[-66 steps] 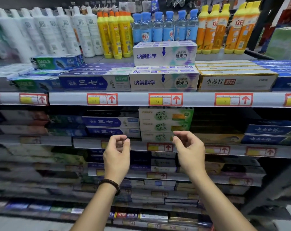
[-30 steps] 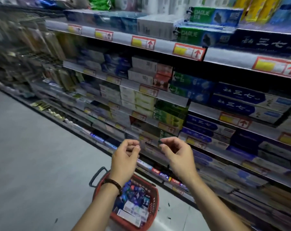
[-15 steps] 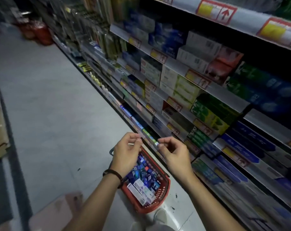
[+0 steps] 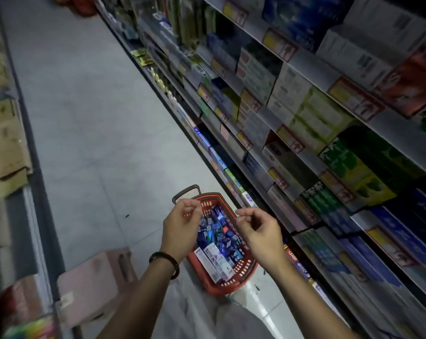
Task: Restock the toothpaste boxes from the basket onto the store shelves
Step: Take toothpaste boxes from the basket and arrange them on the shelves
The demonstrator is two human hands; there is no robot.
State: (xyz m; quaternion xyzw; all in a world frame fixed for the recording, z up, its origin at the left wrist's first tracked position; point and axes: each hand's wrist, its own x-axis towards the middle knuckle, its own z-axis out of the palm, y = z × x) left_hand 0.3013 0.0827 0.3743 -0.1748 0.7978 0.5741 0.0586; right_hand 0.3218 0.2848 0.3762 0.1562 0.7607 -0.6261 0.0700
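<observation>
Basket: we see the red shopping basket [image 4: 231,287] on the floor [image 4: 97,143] at lower centre, right against the foot of the shelving, probably so that stock is a short reach from where it goes.
Toothpaste boxes: the task's toothpaste boxes [image 4: 219,243] lie jumbled inside the basket, mostly blue with some white ones at the near end; we see none in either hand.
Left hand: the left hand [image 4: 182,226] hovers above the basket's left rim, its fingers loosely curled towards the thumb and holding nothing.
Right hand: the right hand [image 4: 258,231] hovers over the basket's right rim, fingers also loosely curled, forefinger tip near the thumb, empty.
Why so held: we judge that both hands are poised above the basket to pick the next box.
Shelves: the store shelves [image 4: 397,135] run along the right of the frame, stacked with cartons behind price tags; the blur hides any gaps.
Next: we would expect a reach down into the basket.
</observation>
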